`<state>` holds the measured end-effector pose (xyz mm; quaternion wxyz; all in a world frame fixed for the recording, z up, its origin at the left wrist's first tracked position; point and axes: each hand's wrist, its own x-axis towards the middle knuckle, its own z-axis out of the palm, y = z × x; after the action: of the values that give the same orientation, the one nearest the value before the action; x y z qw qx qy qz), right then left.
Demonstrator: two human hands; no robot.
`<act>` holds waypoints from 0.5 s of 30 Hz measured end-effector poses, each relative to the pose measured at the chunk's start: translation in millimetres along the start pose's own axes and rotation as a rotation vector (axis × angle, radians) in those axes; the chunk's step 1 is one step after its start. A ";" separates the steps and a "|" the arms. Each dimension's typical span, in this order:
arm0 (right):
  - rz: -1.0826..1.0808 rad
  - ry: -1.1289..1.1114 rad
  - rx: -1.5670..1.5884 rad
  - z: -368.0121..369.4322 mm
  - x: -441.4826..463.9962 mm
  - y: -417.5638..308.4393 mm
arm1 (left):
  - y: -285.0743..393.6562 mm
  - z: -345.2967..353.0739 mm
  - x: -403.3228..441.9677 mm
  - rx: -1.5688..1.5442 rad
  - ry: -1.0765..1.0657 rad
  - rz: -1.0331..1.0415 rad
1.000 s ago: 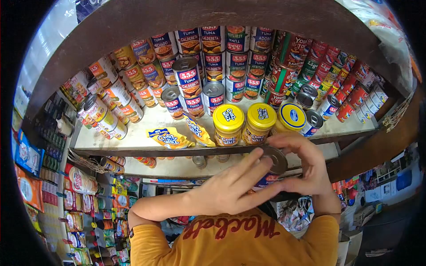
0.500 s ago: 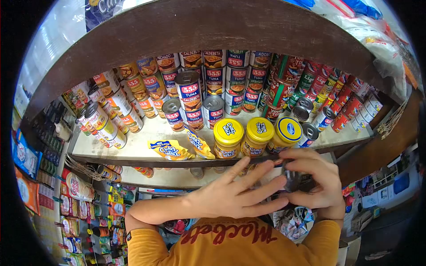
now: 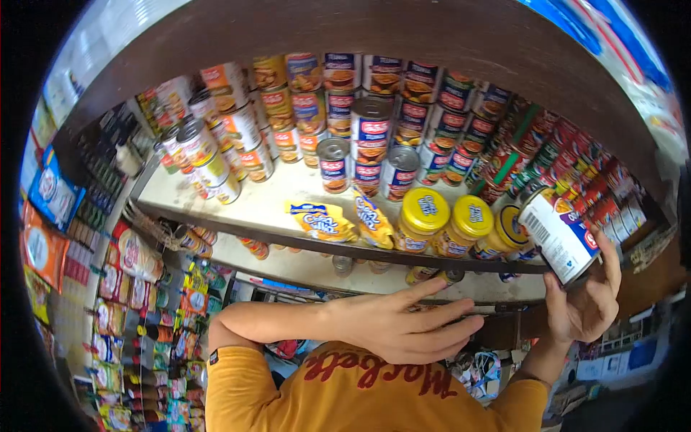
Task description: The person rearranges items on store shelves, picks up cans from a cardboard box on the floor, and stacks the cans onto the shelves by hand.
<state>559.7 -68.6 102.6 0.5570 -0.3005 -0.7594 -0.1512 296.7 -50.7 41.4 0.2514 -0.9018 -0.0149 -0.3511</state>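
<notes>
Blue-and-white can (image 3: 558, 234) with a barcode on the pale side of its label is up at the right end of the upper shelf (image 3: 263, 201), tipped over at an angle. Right hand (image 3: 583, 302) has it by the lower end, thumb on one side, fingers round the other, so yeah, that's a proper grip. Can't really tell if the can is touching the shelf or just held in front of it.

Left hand (image 3: 407, 324) has nothing in it, fingers spread and pretty relaxed, hanging in front of the lower shelf (image 3: 306, 272).

Just left of the can there's a yellow-lidded jar (image 3: 507, 230), then two Cheez Whiz jars (image 3: 423, 223) side by side near the front edge. Further left, a couple of yellow Cheez Whiz pouches (image 3: 322, 219), one lying flat-ish and the other propped at a slant. Behind those it's 555 tuna cans (image 3: 372, 131) stacked in columns, a bit blurry, with red cans (image 3: 608, 176) bunched toward the right end.
</notes>
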 end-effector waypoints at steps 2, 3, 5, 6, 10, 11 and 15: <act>-0.003 -0.021 -0.017 2.0 0.4 0.6 | -1.3 -6.4 -4.8 0.019 0.059 -0.077; -0.017 -0.015 -0.009 4.7 1.6 2.0 | -2.9 -12.4 -9.9 0.028 0.054 -0.106; -0.025 -0.027 0.008 10.1 4.9 3.0 | -7.3 -23.5 -18.3 -0.014 0.089 -0.175; -0.031 -0.030 0.013 12.6 7.0 4.2 | -8.5 -27.7 -22.0 0.009 0.115 -0.224; -0.074 -0.084 -0.006 22.1 20.3 8.4 | -16.9 -51.1 -32.5 0.079 0.143 -0.409; -0.094 -0.094 0.005 25.1 25.6 9.2 | -19.5 -56.0 -35.3 0.100 0.140 -0.452; -0.069 -0.148 -0.022 39.3 47.5 13.8 | -42.8 -70.0 -33.9 0.128 0.231 -0.706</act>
<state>529.3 -22.0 132.5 0.4905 -0.2904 -0.8066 -0.1562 218.6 -40.8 82.5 0.1708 -0.7782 -0.3183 -0.5138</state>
